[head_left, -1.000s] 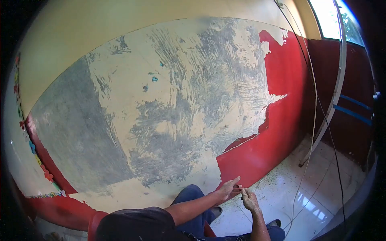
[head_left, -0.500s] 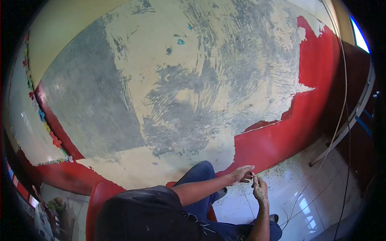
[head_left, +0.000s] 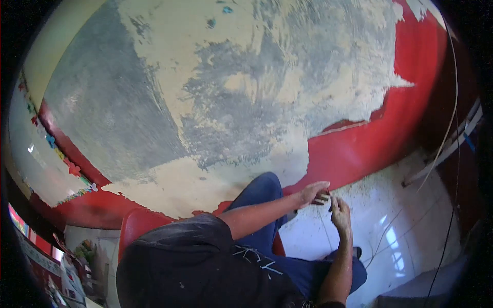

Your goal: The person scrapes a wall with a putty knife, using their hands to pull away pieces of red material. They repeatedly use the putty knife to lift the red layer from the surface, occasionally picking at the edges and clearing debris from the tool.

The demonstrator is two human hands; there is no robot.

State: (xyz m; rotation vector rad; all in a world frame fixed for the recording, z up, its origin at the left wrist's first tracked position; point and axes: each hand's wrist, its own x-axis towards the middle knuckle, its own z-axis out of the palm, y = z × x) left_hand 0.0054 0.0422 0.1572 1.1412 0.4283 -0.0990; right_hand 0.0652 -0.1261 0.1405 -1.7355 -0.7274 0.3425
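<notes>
My left hand [head_left: 314,194] is stretched out over the floor by the foot of the wall. Its thumb and fingers are apart, and I see nothing held in it. Just to its right, the raised fingers of my right hand [head_left: 340,214] are bent together, their tips close to the left fingertips. Whatever the right fingers pinch, if anything, is too small to make out. Pale dust covers that hand and forearm. Beyond the hands rises a wall [head_left: 231,102] with patchy grey and cream areas and red paint [head_left: 349,154] along its lower right.
I sit on a red chair [head_left: 136,226], knees bent, close to the wall. Crumbs lie on the white tiled floor [head_left: 375,220]. Cables [head_left: 454,92] hang at right near a pale leg-like frame [head_left: 436,156]. A board with a flower border [head_left: 73,168] and cluttered items [head_left: 77,267] are at left.
The view has tilted down, so the wall sits higher in the picture. Both hands stay close together, with the right fingers slightly shifted.
</notes>
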